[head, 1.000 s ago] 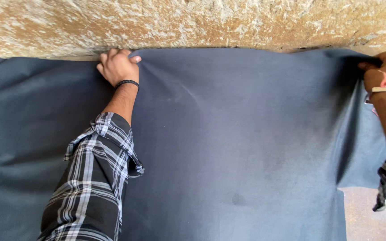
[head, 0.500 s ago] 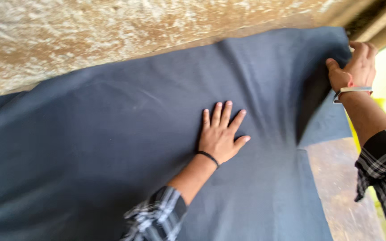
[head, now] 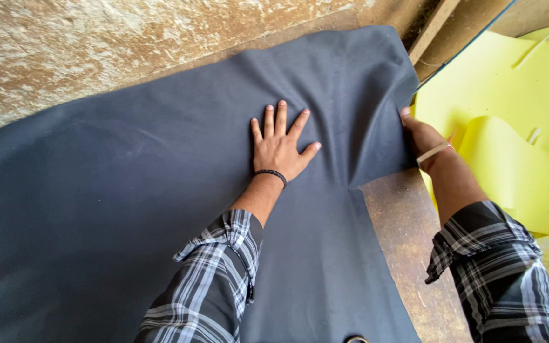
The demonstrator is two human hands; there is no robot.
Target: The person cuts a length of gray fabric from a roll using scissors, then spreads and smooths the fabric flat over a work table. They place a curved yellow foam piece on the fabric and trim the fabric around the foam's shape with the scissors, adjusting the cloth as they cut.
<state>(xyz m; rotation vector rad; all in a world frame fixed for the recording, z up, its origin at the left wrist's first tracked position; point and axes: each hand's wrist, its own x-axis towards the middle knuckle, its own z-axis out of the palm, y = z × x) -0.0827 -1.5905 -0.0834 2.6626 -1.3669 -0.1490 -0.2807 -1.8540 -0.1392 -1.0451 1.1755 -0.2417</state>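
My left hand (head: pixel 281 147) lies flat, 5 fingers spread, pressing the cloth (head: pixel 128 209) under it, gripping nothing. My right hand (head: pixel 422 136) pinches the cloth's edge; yellow foam (head: pixel 509 95) lies just beyond it.

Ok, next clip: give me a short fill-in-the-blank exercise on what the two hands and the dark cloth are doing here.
1. The left hand lies flat, fingers spread, on the dark grey ____ sheet.
2. The right hand grips that sheet at its ____ edge.
3. Beside the right hand lies a soft foam sheet coloured ____.
4. Both forearms wear rolled-up sleeves in a black and white ____ pattern.

Missing words: fabric; right; yellow; plaid
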